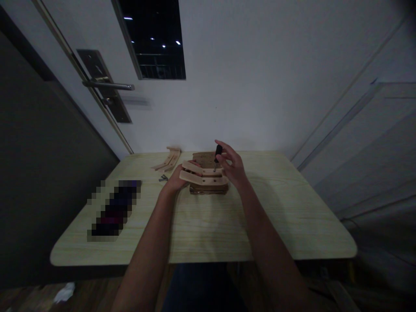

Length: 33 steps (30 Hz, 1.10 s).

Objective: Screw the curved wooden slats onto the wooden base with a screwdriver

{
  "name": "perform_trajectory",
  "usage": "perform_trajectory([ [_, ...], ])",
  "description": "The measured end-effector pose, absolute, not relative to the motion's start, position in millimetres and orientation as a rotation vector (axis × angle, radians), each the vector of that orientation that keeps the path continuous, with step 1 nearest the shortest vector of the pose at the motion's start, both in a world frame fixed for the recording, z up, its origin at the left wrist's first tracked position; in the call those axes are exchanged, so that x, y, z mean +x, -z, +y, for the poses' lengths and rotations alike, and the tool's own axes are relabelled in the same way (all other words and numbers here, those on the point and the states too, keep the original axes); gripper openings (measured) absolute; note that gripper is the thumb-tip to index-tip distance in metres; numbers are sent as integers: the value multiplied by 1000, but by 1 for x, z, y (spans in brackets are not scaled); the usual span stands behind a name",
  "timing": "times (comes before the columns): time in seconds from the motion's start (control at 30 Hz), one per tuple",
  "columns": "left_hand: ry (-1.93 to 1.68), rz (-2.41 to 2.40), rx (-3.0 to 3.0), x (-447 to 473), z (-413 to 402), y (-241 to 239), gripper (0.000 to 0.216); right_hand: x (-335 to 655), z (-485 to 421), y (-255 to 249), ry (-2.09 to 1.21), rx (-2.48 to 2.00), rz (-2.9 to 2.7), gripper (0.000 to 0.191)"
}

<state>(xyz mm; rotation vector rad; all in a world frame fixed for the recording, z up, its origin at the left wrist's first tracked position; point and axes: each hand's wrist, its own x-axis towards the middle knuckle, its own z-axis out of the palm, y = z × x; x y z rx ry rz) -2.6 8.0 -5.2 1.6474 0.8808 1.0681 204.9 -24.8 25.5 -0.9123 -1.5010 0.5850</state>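
My right hand (233, 164) grips a screwdriver (218, 152) by its black handle, held nearly upright. Its tip points down at a hole in the farther of two angled wooden pieces. My left hand (179, 177) is closed around the left end of this pale wooden part (195, 177), whose two bent strips lie side by side with dark holes in them. The part rests over a brown cardboard block (208, 190). Whether a screw sits under the tip is too small to tell.
Left of the hands, a few screws (163, 178) lie on the light wood-grain table (208, 234). Behind them are similar angled wooden pieces (171, 158). A blurred-out dark object (115, 210) lies at the left. A white door with a metal handle (110, 86) stands behind the table.
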Motion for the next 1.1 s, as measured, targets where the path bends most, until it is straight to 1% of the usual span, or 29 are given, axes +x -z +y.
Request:
perform_trajectory([
  [0.23, -1053, 877, 1632, -2, 8, 5, 40, 203, -24, -23, -637, -818, -1517, 42],
  [0.43, -1046, 889, 1639, -2, 4, 2, 40, 202, -24, -23, -615, -877, -1403, 51],
  [0.6, -1036, 875, 1662, -3, 6, 4, 39, 201, -23, -21, -583, -910, -1389, 40],
  [0.73, -1056, 888, 1630, -2, 7, 5, 42, 202, -23, -20, -563, -903, -1399, 39],
  [0.9, -1045, 876, 1643, -1, 5, 2, 38, 206, -21, -19, -581, -824, -1437, 37],
  [1.1, -1057, 890, 1653, -1, 5, 2, 39, 207, -21, -17, -583, -854, -1436, 37],
])
